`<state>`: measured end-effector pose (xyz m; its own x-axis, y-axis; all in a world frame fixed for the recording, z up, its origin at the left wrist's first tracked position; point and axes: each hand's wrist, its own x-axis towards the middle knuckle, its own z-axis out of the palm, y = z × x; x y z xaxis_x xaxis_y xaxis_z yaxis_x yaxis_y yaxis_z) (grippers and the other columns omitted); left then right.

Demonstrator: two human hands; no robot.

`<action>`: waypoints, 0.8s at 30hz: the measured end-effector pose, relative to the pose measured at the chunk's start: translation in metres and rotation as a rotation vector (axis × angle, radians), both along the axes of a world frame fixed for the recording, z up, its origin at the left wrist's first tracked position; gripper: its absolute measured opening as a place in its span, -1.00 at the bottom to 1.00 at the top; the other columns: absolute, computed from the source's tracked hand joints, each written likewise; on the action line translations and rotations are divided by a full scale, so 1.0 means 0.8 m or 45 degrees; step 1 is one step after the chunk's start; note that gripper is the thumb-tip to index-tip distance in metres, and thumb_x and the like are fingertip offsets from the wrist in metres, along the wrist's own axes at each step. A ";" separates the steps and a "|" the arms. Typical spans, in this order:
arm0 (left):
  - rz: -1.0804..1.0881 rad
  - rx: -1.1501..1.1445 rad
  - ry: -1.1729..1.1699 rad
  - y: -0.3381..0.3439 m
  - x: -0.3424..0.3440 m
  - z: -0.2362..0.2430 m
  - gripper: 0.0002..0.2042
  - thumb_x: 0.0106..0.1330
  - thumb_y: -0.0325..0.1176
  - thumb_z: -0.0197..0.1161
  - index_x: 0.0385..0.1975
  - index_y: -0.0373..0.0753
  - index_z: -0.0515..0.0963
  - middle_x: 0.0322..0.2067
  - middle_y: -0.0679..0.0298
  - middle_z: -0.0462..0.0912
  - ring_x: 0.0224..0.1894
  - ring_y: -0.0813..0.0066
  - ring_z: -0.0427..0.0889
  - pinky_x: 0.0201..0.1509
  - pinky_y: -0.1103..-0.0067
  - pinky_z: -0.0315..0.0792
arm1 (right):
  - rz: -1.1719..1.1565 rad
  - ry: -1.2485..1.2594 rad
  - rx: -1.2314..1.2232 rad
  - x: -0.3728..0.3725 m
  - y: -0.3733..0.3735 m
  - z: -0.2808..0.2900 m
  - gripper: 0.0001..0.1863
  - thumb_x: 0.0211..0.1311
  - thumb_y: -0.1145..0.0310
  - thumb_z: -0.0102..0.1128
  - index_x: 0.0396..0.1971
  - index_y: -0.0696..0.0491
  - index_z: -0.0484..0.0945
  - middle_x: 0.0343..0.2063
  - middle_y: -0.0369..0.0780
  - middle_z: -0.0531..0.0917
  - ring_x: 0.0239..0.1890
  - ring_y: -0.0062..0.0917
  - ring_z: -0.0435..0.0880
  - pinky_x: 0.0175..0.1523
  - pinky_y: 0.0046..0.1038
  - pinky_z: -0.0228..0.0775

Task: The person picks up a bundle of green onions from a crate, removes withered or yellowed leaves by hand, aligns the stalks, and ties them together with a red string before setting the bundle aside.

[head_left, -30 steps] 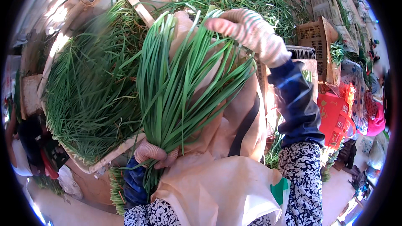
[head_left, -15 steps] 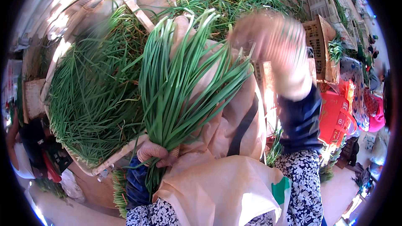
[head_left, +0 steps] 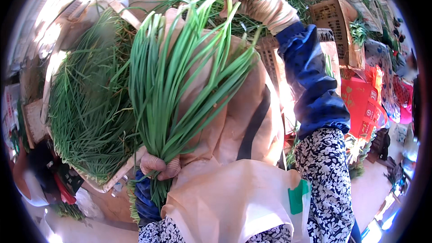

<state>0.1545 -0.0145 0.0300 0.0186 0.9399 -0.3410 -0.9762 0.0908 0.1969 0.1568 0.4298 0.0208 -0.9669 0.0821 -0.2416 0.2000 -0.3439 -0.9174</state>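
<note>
One bunch of green chives (head_left: 175, 85) stands gripped at its base by the closed left hand (head_left: 158, 166); the right hand (head_left: 254, 0) fingers the far tips. Light, floppy, bruisable leaves, likely best held low.

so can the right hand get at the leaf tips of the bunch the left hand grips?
Probably yes: the right hand is already at the tips of the bunch of green leaves, nothing between them; the left hand grips its base.
</note>
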 end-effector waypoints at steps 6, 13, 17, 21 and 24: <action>0.012 -0.011 0.022 0.007 -0.002 0.016 -0.28 0.22 -0.38 0.24 0.29 -0.38 -0.03 -0.63 -0.02 0.52 -0.83 0.49 0.33 -0.76 0.59 0.20 | -0.386 0.437 -0.020 0.066 0.074 0.020 -0.90 0.27 0.39 0.20 -0.31 0.10 0.58 -0.40 -0.25 0.62 -0.31 -0.52 0.63 -0.08 -0.48 0.57; -0.012 0.020 0.023 0.012 -0.001 0.018 -0.28 0.27 -0.41 0.14 0.31 -0.35 -0.17 -0.60 -0.06 0.53 -0.84 0.50 0.34 -0.78 0.60 0.19 | -0.161 -0.195 0.931 0.097 -0.024 0.030 -0.47 0.17 0.00 0.36 -0.02 0.10 0.62 -0.14 -0.21 0.68 -0.04 -0.50 0.59 0.09 -0.46 0.39; -0.009 0.040 0.032 0.007 -0.001 0.024 -0.28 0.30 -0.43 0.08 0.31 -0.33 -0.25 -0.58 -0.09 0.54 -0.84 0.51 0.35 -0.79 0.61 0.19 | 0.262 -0.538 0.943 0.063 -0.074 0.039 -0.55 0.07 0.12 0.44 -0.11 0.12 0.66 -0.35 -0.20 0.70 -0.24 -0.53 0.66 -0.13 -0.44 0.50; 0.015 0.111 0.057 0.012 -0.003 0.029 -0.28 0.32 -0.45 0.03 0.32 -0.31 -0.33 -0.56 -0.11 0.54 -0.84 0.51 0.35 -0.80 0.62 0.18 | 0.068 -0.377 1.022 0.062 -0.072 0.011 -0.71 0.10 0.38 0.33 -0.16 0.12 0.67 -0.39 -0.25 0.71 -0.31 -0.60 0.66 -0.16 -0.49 0.50; 0.101 0.212 0.093 0.013 -0.003 0.037 -0.27 0.35 -0.46 -0.02 0.33 -0.29 -0.39 -0.55 -0.13 0.55 -0.84 0.52 0.35 -0.81 0.63 0.18 | -0.250 -0.014 0.734 0.065 -0.057 0.018 -0.76 0.11 0.40 0.30 -0.22 0.17 0.67 -0.40 -0.26 0.71 -0.30 -0.57 0.64 -0.10 -0.50 0.47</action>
